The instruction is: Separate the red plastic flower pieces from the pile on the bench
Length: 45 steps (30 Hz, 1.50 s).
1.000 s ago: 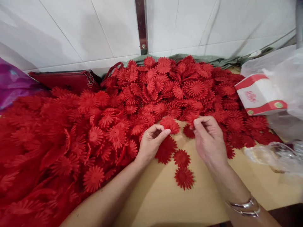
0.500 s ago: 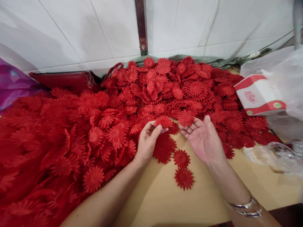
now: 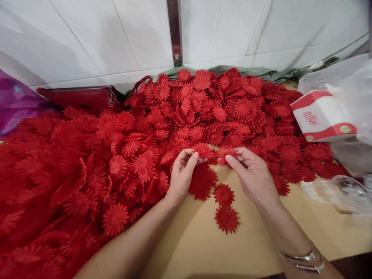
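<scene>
Covering tan table point(image 3: 203, 248), red flowers point(image 3: 186, 116) below white-tiled wall point(image 3: 87, 38)

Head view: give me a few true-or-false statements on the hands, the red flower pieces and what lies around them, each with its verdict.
1. The left hand pinches a red flower piece in its fingers. True.
2. The right hand lies flat on the table and touches nothing. False: it is raised, its fingers on another flower piece.
3. Two single flower pieces lie on bare table, apart from the big pile. True.
4. The white and red box sits at the left edge by the purple bag. False: it sits at the right, beside clear plastic.
5. Bangles circle the right wrist. True.
</scene>
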Available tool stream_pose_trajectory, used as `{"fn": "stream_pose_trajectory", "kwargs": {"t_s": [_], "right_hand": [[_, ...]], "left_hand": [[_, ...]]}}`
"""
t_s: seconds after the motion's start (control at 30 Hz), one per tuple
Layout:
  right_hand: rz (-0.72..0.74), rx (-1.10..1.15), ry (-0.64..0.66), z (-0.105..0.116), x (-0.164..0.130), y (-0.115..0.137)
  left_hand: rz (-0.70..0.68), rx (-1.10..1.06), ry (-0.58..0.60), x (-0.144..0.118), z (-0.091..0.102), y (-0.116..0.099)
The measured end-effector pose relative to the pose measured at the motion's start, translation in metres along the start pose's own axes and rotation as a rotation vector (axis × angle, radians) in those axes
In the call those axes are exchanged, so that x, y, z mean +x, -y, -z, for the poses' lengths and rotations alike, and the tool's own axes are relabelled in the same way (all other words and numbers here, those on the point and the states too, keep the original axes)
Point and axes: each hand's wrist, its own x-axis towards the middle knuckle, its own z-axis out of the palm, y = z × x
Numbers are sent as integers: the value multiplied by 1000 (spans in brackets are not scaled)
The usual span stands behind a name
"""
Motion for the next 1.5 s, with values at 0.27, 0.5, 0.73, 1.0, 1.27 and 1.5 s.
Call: {"fn": "stream_pose_trajectory", "kwargs": {"t_s": [0.27,0.5,0.73,1.0,1.27,1.5], "right_hand": [[137,-146,138,0,-2,15],[117,-266,12,-6,-3,8],[62,-275,-91,-5,-2,9],[38,-312,-21,-7,-1,-4],[224,-413,134,-6,-2,1],[177,-253,-28,-9,-5,10]], "left_hand": [[-72,210,-11,-2,-2,-6],[-211,504,190,-11,-4,-10],[-556,509,11,-23,0,-8],[-649,695,158,-35,-2,-10],[-421,435,-85,-22,-7,-6],[-217,358,76,-22,-10,-6]]}}
